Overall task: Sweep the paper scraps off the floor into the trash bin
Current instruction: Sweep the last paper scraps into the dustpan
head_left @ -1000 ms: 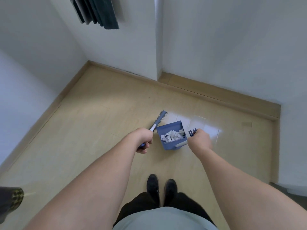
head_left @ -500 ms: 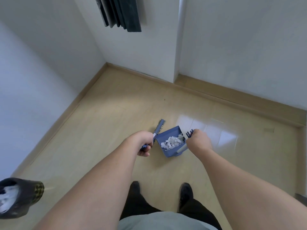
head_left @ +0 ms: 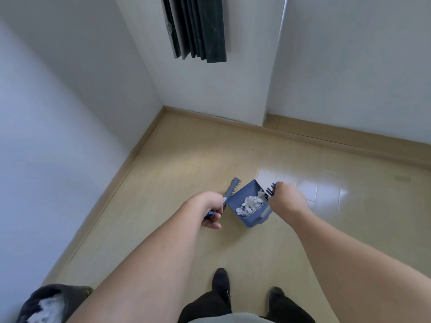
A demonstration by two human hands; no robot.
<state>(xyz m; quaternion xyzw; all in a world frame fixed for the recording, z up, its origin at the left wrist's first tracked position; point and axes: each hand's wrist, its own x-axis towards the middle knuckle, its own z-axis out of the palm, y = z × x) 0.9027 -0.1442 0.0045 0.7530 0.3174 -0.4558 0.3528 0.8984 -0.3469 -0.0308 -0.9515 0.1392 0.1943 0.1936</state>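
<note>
A blue dustpan [head_left: 242,198] hangs tilted above the floor, with a heap of white paper scraps [head_left: 250,203] lying inside it. My right hand [head_left: 286,201] grips the dustpan by its handle at the right side. My left hand [head_left: 210,212] grips the handle of a small blue brush [head_left: 232,187], whose bristle head points up and away just left of the dustpan. A dark trash bin [head_left: 44,304] with white paper in it shows at the bottom left corner, partly behind my left forearm.
Pale wooden floor [head_left: 186,173] runs to white walls with a wooden skirting. A wall corner juts out at the back [head_left: 270,108]. Dark folded fabric [head_left: 198,29] hangs on the far wall. My two black shoes [head_left: 221,283] stand below.
The view has swung left and the bin has come further into view at the bottom left. Both hands keep their hold, and the dustpan has tilted a little more.
</note>
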